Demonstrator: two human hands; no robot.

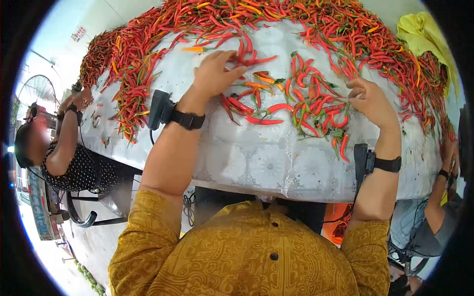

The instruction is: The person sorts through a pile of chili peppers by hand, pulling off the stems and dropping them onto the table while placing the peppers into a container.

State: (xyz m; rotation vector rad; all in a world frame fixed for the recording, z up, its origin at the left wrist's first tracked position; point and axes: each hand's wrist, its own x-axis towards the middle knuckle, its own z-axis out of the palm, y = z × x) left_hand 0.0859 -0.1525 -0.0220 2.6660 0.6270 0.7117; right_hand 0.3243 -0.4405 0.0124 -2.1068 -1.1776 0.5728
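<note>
A long heap of red chillies (207, 22) runs along the far side of a table covered with a white patterned cloth (266, 158). A smaller loose cluster of chillies (306, 103) with green stems lies in front of me. My left hand (215, 74) reaches forward, fingers resting on a few red chillies at the heap's near edge. My right hand (370, 101) is curled at the right side of the loose cluster, fingertips pinched together; whether a chilli is between them I cannot tell. Both wrists carry black bands with small black devices.
A person in a dark dotted top (64, 158) sits at the table's left end, hands in the chillies. Another person's arm (442, 197) shows at the right edge. A yellow cloth (424, 32) lies at the far right. A fan (34, 91) stands at the left.
</note>
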